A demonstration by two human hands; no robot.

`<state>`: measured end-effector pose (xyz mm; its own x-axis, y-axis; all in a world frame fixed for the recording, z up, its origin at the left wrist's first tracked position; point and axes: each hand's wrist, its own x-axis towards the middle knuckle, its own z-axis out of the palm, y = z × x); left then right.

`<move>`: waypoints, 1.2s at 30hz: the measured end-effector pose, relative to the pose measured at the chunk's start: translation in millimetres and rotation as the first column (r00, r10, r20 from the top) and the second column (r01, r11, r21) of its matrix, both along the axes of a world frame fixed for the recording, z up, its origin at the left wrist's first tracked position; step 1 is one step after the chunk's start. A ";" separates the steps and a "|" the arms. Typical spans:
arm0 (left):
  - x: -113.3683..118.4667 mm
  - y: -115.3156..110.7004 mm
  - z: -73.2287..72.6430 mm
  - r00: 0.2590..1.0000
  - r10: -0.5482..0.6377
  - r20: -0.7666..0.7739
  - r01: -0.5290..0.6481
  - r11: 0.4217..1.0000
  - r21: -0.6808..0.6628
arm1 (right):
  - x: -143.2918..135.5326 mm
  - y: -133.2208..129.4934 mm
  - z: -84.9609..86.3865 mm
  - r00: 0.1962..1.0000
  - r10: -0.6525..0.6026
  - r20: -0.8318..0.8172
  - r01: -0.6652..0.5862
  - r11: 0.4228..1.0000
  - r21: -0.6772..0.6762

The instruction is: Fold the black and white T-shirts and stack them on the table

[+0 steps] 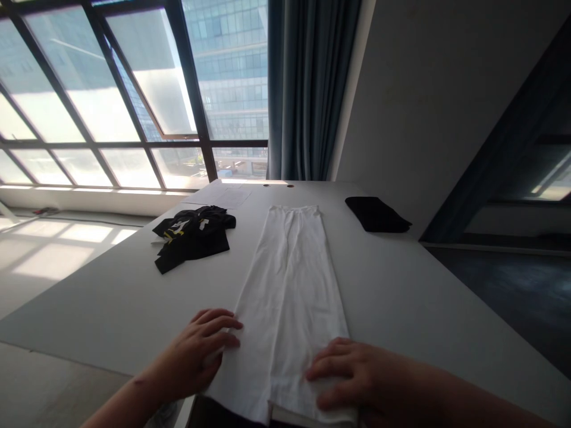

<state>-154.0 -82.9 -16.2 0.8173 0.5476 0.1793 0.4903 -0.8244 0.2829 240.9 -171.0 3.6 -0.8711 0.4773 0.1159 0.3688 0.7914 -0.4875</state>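
Observation:
White trousers (294,285) lie flat and lengthwise on the white table, with the waistband at the far end and the leg hems at the near edge. My left hand (200,345) rests at the outer edge of the left leg, fingers apart, fingertips on the cloth. On the lower right leg lies my right hand (348,371), its fingers spread over the fabric. Neither hand grips the cloth. A drawstring hangs down from the middle of the waistband.
A crumpled black garment with white and yellow print (196,232) lies left on the table (388,285). A folded black garment (377,214) sits at the right edge. Sheets of paper (227,196) are at the back left, before the windows and blue curtain (307,89).

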 end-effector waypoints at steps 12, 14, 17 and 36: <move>18.4 7.8 -7.6 0.983 -0.175 0.058 0.178 0.983 -0.047 | 2.9 7.6 -31.5 0.991 -0.132 -0.023 0.130 0.919 0.372; 17.6 8.2 -13.9 0.977 -0.176 0.123 0.186 0.980 -0.072 | -2.2 1.6 -32.7 0.995 -0.077 -0.067 0.098 0.912 0.399; 13.7 9.7 -19.2 0.972 -0.134 0.196 0.161 0.978 -0.130 | -6.3 -8.2 -33.3 0.992 -0.068 -0.105 0.109 0.879 0.464; 39.6 14.6 66.2 0.959 -0.175 0.221 0.244 0.909 -0.339 | 32.7 -16.6 44.8 0.870 -0.457 -0.186 0.303 0.792 -0.531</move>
<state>-114.4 -68.2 50.1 0.8924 0.4224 0.1590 0.2291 -0.7275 0.6467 273.6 -187.6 48.5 -0.5679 0.8231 0.0041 0.3706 0.2602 -0.8916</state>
